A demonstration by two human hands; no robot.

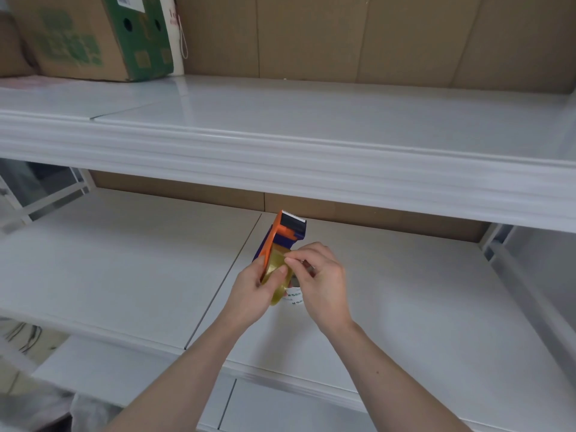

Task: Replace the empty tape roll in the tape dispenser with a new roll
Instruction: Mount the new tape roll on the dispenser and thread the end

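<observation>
An orange and dark blue tape dispenser (pixel 285 233) is held above the middle white shelf (pixel 124 269), its toothed blade pointing away from me. A yellowish clear tape roll (pixel 278 286) sits in it, with a white printed core showing at its right side. My left hand (pixel 249 291) grips the dispenser and roll from the left, thumb on the roll's face. My right hand (pixel 321 282) pinches at the top of the roll with thumb and forefinger. Whether a loose tape end is between those fingers is too small to tell.
An upper white shelf (pixel 311 145) juts out just above and beyond the dispenser. A brown and green cardboard box (pixel 93 35) stands at its far left. Cardboard panels (pixel 374 35) line the back. A lower shelf edge (pixel 296 385) lies under my forearms.
</observation>
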